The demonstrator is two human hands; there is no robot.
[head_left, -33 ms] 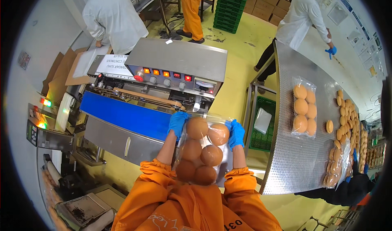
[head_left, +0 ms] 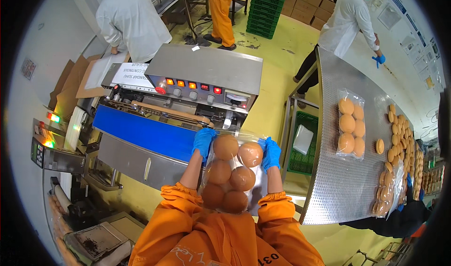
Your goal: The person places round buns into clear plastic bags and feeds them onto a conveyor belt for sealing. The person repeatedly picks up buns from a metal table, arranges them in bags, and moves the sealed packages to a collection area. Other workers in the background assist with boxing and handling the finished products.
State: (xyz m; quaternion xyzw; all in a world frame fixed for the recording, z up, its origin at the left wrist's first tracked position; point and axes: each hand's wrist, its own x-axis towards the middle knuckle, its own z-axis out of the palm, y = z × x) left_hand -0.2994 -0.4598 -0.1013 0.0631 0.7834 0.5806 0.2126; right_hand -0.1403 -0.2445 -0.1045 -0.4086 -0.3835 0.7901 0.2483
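A clear plastic bag [head_left: 231, 173] of several round brown buns hangs in front of me, its top edge turned toward the machine. My left hand [head_left: 204, 142], in a blue glove, pinches the bag's upper left corner beside the end of the blue conveyor belt [head_left: 143, 132]. Gloved the same way, my right hand [head_left: 271, 154] is closed on the upper right corner. The film stretches between both hands. Just beyond the bag's top edge stands a steel band sealer [head_left: 202, 71] with lit orange and red switches and several knobs.
On the right, a perforated steel table [head_left: 329, 191] carries another bag of buns [head_left: 351, 125] and many loose buns [head_left: 399, 134]. Under it sits a green crate [head_left: 300, 158]. People in white coats stand at the far left and far right. Green crates [head_left: 265, 10] are stacked behind.
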